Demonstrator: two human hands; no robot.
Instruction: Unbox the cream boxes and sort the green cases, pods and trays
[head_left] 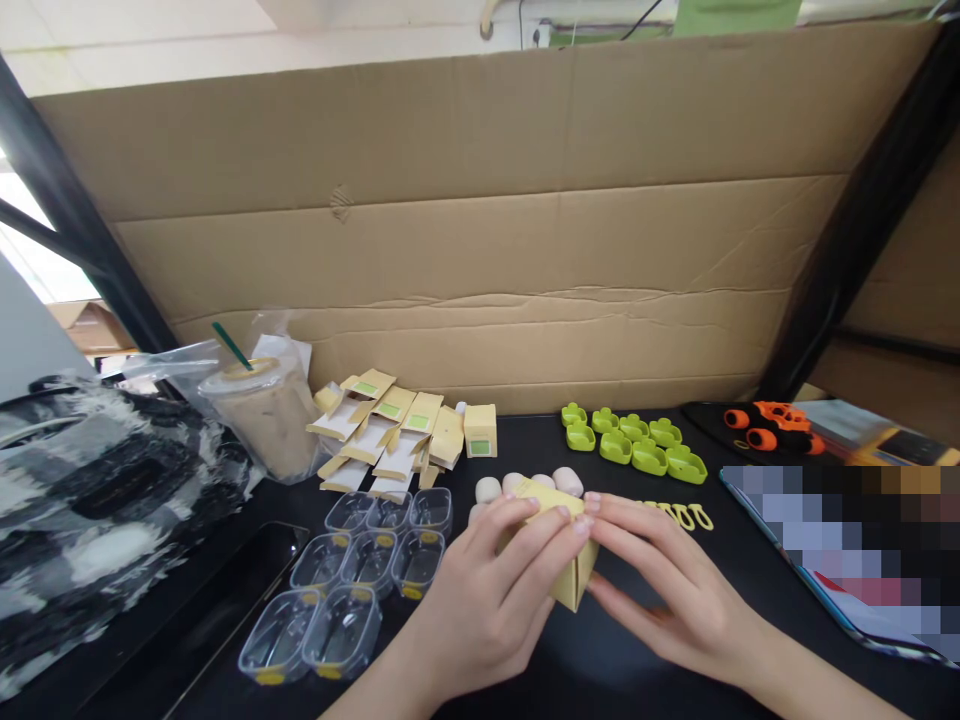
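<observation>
A small pale-yellow paper box (576,578) is held between my two hands over the black table. My left hand (491,585) wraps its fingers over the box's near and upper left side. The fingertips of my right hand (679,575) pinch its right edge. Its contents, if any, cannot be seen. Just behind the box are several off-white rounded pieces (568,482), partly hidden by my left hand. Beyond my right hand lie several yellow-green loop-shaped pieces (701,517). To the left of my left hand stand several clear plastic containers (341,625) with yellow tabs.
Unassembled-looking paper boxes (382,440) are piled behind the containers, beside one upright box (481,432). Green flower-topped trays (649,456) stand at the back right, near an orange toy car (780,425). A bagged iced drink (274,425) is on the left. Cardboard (480,240) walls the back.
</observation>
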